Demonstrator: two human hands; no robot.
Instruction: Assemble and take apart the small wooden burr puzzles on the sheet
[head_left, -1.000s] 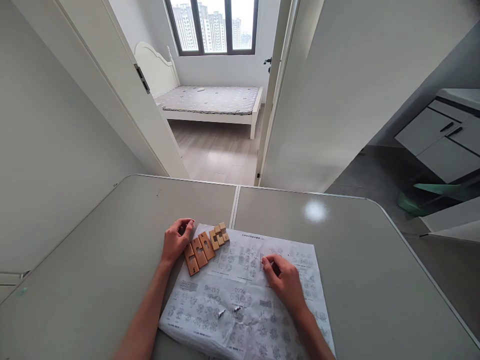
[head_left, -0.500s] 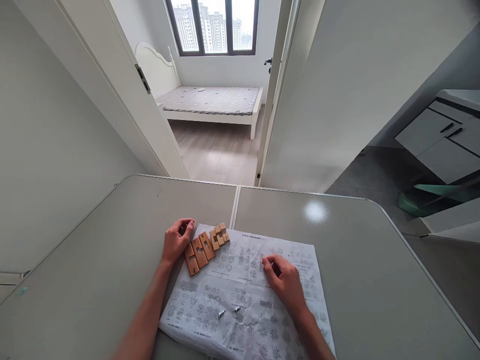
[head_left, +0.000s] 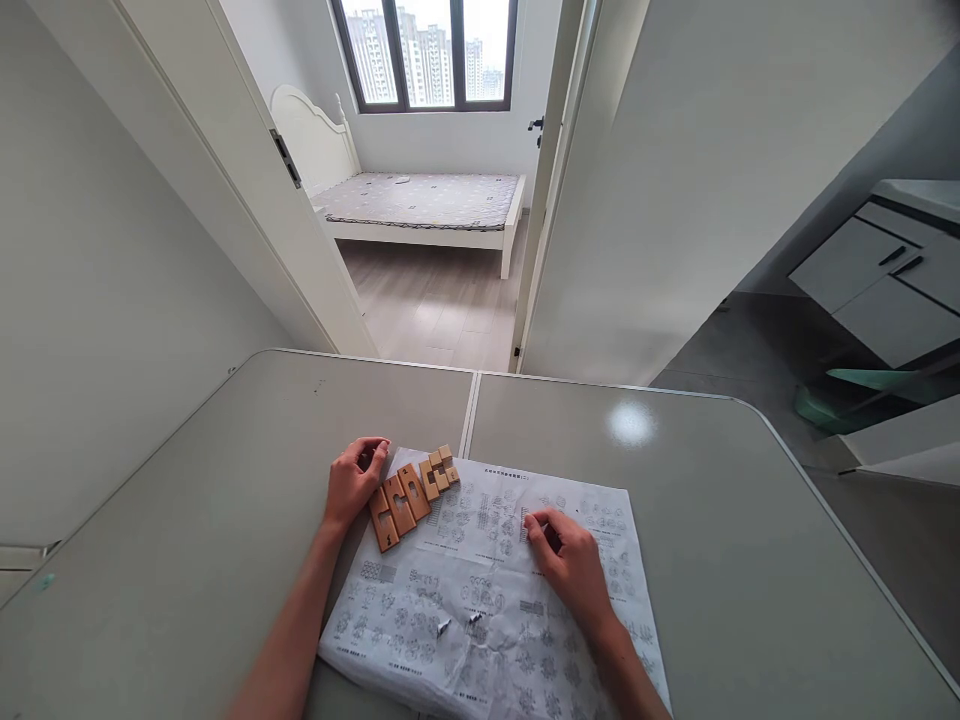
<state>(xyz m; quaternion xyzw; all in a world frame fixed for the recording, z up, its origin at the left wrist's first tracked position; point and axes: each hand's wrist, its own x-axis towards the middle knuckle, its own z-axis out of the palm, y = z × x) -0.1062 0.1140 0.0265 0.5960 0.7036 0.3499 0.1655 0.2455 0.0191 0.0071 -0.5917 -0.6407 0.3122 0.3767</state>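
My left hand rests at the sheet's upper left corner, fingers curled in, with nothing visible in them. Right beside it, reddish-brown wooden puzzle pieces with cut-out notches and small dark marks lie in a slanted row on the paper. Smaller, paler wooden puzzle pieces continue that row on the right. Under them spreads a creased white sheet printed with rows of puzzle diagrams, torn in two small spots. My right hand lies on the sheet's right half, fingers bent and thumb against the fingertips; I see nothing held.
The grey table has a seam down its middle and a pale edge strip. Beyond it, a doorway opens onto a room with a white bed and a window. White cabinets stand at the far right.
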